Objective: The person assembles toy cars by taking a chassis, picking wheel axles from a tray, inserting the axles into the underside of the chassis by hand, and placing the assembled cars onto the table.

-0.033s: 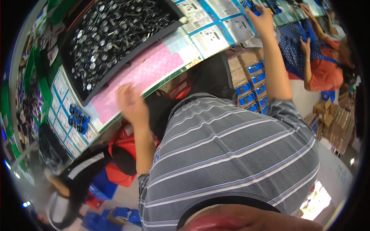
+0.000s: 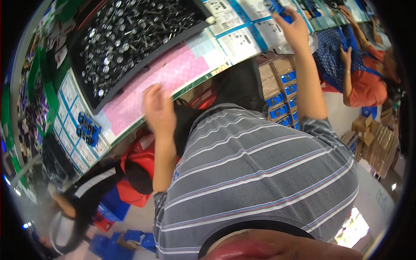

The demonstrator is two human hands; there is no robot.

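Observation:
My left hand (image 2: 159, 109) hovers over the front edge of the workbench by a pink mat (image 2: 173, 71). Its fingers look bent but are smeared by motion, and I see nothing held in them. Farther right, my right hand (image 2: 295, 31) reaches to the far side of the bench. Its thumb and fingers close on a small blue part (image 2: 284, 17), which the hand partly hides. Beyond the mat, a black tray (image 2: 143, 66) holds many loose, shiny round-headed metal pieces. A blue and black part (image 2: 88, 129) lies on printed sheets at the left.
Printed sheets (image 2: 236, 43) cover the bench beside the tray. Below the bench on the right stands a divided carton (image 2: 271, 82) with blue parts. Co-workers sit at both sides, one in an orange top (image 2: 366, 89). A red stool (image 2: 134, 190) and blue bins (image 2: 115, 206) stand at lower left.
My left hand has moved right along the bench edge, off the pink mat. My right hand has dropped slightly nearer, with the blue part still at its fingers.

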